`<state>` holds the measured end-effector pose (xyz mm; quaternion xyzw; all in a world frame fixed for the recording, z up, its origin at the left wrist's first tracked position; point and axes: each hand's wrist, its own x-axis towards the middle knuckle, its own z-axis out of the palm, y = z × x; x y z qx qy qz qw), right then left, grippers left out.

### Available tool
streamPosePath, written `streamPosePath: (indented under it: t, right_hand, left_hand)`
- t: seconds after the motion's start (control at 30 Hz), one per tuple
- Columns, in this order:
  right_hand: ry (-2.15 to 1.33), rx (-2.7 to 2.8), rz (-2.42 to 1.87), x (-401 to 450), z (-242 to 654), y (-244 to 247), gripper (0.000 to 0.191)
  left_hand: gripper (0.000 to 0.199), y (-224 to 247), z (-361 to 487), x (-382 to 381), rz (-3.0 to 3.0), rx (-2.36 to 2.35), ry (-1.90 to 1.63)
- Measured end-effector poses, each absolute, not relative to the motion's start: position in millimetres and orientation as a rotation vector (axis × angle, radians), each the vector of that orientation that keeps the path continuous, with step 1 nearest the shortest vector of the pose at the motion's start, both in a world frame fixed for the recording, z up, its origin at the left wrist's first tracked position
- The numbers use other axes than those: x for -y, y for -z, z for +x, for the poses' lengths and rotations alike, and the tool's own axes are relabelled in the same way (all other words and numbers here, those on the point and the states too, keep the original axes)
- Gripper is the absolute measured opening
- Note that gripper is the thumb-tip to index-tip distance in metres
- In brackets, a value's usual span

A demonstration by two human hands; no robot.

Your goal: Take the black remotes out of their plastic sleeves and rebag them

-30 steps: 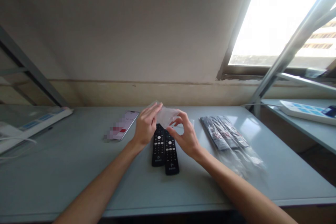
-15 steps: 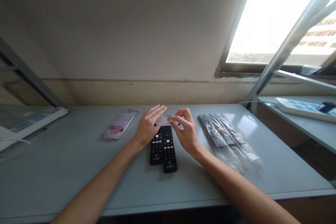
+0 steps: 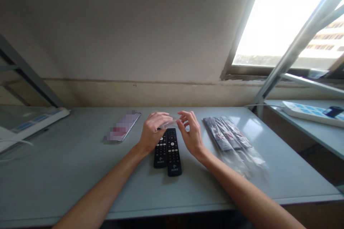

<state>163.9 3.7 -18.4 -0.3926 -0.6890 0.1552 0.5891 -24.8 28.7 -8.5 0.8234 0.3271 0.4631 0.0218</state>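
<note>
My left hand [image 3: 153, 131] is closed on a small piece of clear plastic [image 3: 168, 124], perhaps a little bag, which sticks out to the right from its fingers. The fingers of my right hand [image 3: 191, 131] are curved and parted, its thumb tip close to the plastic's right end; whether they touch I cannot tell. Beneath the hands two black remote controls lie side by side on the desk, the left remote [image 3: 160, 155] with its top end hidden by my left hand, the right remote [image 3: 174, 154] slightly nearer to me.
A phone [image 3: 124, 127] lies to the left on the grey desk [image 3: 129, 193]. Several dark flat items in clear plastic sleeves [image 3: 228, 134] lie to the right. White power strips [image 3: 57, 116] sit at the far left and beyond the right metal post [image 3: 271, 78]. A wall closes off the back.
The fingers of my right hand have spread from their pinch on the plastic. My left hand's fingers have curled down over it. Remotes, phone and sleeves have stayed in place.
</note>
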Motion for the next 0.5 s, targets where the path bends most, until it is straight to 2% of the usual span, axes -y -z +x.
streamPosePath:
  t: [0.27, 0.43, 0.5]
  right_hand:
    - [-0.273, 1.612, -0.876, -1.0, 162.2, 18.8, 0.023]
    - [-0.268, 1.52, -0.96, -10.6, 163.2, 23.4, 0.025]
    - [-0.257, 1.475, -1.008, -13.6, 165.1, 22.4, 0.026]
  left_hand:
    - [0.02, 8.7, -22.7, -27.2, 2.478, -1.088, -1.391]
    - [0.007, 18.6, -22.8, -31.7, 2.426, -1.208, -1.277]
    - [0.023, 19.7, -22.3, -31.7, 2.426, -1.174, -1.238]
